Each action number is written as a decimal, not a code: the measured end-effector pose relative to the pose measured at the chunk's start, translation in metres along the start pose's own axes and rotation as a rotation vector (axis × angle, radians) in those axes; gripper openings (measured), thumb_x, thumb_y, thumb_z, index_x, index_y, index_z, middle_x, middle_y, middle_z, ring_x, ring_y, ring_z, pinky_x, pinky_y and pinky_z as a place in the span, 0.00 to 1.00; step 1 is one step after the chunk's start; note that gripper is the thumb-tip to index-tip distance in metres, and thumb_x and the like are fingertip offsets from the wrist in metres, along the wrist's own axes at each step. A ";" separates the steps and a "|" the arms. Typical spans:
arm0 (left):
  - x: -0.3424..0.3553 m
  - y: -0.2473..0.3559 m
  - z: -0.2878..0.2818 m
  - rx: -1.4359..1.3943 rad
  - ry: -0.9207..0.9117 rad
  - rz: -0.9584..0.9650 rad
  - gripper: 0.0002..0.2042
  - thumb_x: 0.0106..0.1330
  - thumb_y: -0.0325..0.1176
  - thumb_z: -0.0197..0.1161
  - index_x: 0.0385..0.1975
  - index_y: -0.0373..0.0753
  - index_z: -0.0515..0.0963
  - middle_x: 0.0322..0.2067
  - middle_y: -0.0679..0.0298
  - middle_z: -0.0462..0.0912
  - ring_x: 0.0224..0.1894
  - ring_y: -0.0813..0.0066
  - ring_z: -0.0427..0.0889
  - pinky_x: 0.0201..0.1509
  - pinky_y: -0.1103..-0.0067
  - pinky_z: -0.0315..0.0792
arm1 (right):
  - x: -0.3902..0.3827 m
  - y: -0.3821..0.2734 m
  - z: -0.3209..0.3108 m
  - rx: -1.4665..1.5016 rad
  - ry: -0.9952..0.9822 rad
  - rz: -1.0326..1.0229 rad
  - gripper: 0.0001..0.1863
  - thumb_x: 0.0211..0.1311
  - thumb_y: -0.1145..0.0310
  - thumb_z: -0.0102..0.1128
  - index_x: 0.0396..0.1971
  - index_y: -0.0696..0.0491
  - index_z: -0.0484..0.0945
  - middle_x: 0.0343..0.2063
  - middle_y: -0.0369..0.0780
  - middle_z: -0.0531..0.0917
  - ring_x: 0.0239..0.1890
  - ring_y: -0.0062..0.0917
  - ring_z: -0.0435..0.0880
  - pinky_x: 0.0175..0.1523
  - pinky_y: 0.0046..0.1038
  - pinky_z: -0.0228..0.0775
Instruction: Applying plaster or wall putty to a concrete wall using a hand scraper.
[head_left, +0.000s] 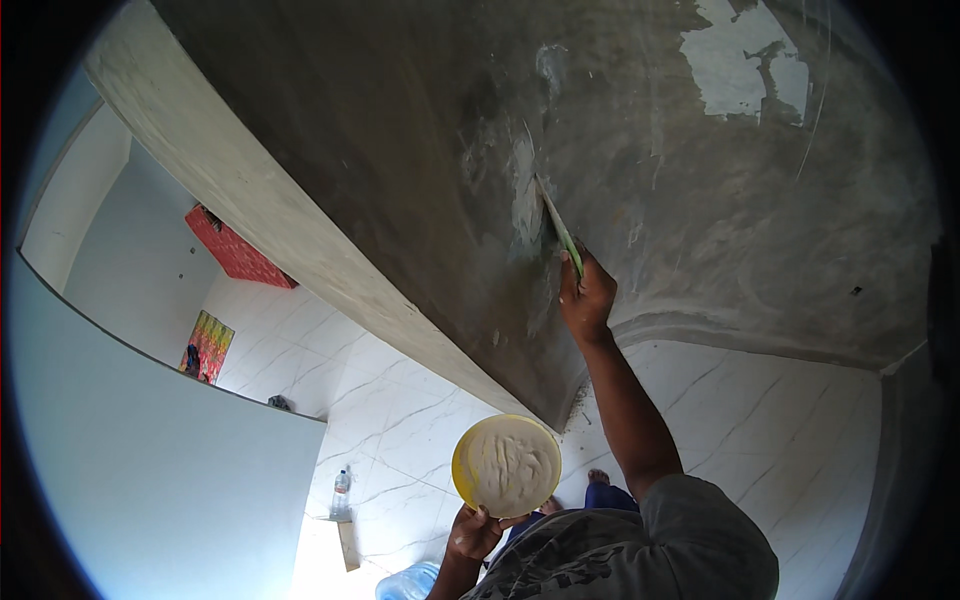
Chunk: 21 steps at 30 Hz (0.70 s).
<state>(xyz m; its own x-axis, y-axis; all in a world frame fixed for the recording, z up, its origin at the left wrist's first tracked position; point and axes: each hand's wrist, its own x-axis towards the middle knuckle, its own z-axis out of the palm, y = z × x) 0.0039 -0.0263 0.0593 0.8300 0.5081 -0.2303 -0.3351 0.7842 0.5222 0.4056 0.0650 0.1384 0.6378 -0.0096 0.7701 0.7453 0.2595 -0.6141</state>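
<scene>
My right hand (588, 292) is closed round a scraper (559, 225) with a greenish edge, raised to the grey plastered wall (623, 195); its blade lies at a pale streak of filler (525, 185). Below, near my body, my left hand (474, 532) grips a yellow round container (462, 452) from underneath; it holds creamy beige paste (511, 462) with a rippled surface.
A pale wall edge (250, 200) runs diagonally at left, beside an opening onto a room with a red mattress-like slab (240, 252). On the marbled tile floor (760, 420) are a bottle (341, 495) on a block and a large blue water container (405, 581).
</scene>
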 end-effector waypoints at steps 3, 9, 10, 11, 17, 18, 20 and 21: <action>0.002 0.000 0.001 -0.007 -0.001 -0.005 0.30 0.68 0.31 0.63 0.67 0.31 0.58 0.62 0.44 0.70 0.61 0.44 0.74 0.64 0.49 0.71 | 0.000 -0.001 0.001 -0.092 -0.019 -0.107 0.15 0.58 0.83 0.62 0.47 0.60 0.80 0.41 0.51 0.86 0.40 0.41 0.88 0.43 0.32 0.82; 0.003 -0.002 -0.012 0.004 0.019 -0.039 0.36 0.64 0.34 0.68 0.68 0.32 0.56 0.64 0.43 0.65 0.63 0.41 0.71 0.65 0.47 0.70 | 0.000 -0.005 0.007 -0.138 -0.003 -0.219 0.18 0.59 0.84 0.60 0.50 0.61 0.79 0.41 0.52 0.85 0.41 0.41 0.88 0.43 0.32 0.82; 0.004 -0.002 -0.011 0.004 0.017 -0.041 0.36 0.64 0.34 0.68 0.68 0.32 0.56 0.64 0.43 0.65 0.63 0.41 0.71 0.65 0.47 0.70 | -0.002 -0.003 0.008 -0.177 -0.055 -0.223 0.23 0.53 0.85 0.61 0.52 0.60 0.77 0.44 0.51 0.84 0.43 0.41 0.87 0.45 0.33 0.82; 0.005 -0.002 -0.011 0.001 0.002 -0.047 0.36 0.64 0.34 0.68 0.68 0.31 0.55 0.64 0.43 0.65 0.64 0.41 0.71 0.65 0.47 0.70 | -0.004 -0.001 0.008 -0.216 -0.107 -0.226 0.28 0.48 0.86 0.61 0.54 0.59 0.76 0.48 0.50 0.84 0.45 0.42 0.87 0.47 0.34 0.83; 0.008 0.000 -0.003 0.011 0.002 -0.063 0.37 0.64 0.34 0.68 0.68 0.31 0.55 0.64 0.43 0.65 0.64 0.41 0.70 0.65 0.47 0.70 | -0.007 0.006 0.009 -0.233 -0.144 -0.246 0.32 0.49 0.87 0.61 0.59 0.58 0.73 0.48 0.52 0.83 0.44 0.44 0.86 0.45 0.34 0.83; 0.008 0.001 -0.002 0.018 0.012 -0.067 0.37 0.63 0.34 0.69 0.68 0.31 0.55 0.64 0.43 0.65 0.64 0.41 0.70 0.65 0.47 0.70 | -0.007 0.009 0.008 -0.236 -0.143 -0.246 0.32 0.49 0.87 0.61 0.59 0.58 0.73 0.48 0.52 0.83 0.44 0.44 0.86 0.45 0.34 0.83; 0.008 0.000 -0.005 0.021 0.006 -0.061 0.37 0.63 0.34 0.69 0.68 0.32 0.55 0.64 0.44 0.66 0.64 0.41 0.70 0.64 0.46 0.70 | -0.008 0.013 0.004 -0.230 -0.171 -0.237 0.33 0.49 0.87 0.61 0.60 0.56 0.72 0.48 0.51 0.83 0.43 0.44 0.86 0.44 0.35 0.83; 0.008 0.000 -0.007 0.024 0.002 -0.056 0.37 0.63 0.34 0.69 0.68 0.32 0.55 0.64 0.45 0.66 0.64 0.42 0.71 0.64 0.46 0.70 | -0.009 0.014 0.002 -0.232 -0.170 -0.237 0.33 0.49 0.87 0.61 0.60 0.56 0.72 0.48 0.51 0.83 0.43 0.44 0.86 0.44 0.35 0.83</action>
<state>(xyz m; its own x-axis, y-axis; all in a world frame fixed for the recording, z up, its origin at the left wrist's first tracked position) 0.0073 -0.0202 0.0517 0.8464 0.4642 -0.2609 -0.2774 0.8025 0.5282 0.4105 0.0711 0.1234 0.4158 0.1221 0.9012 0.9049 0.0436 -0.4234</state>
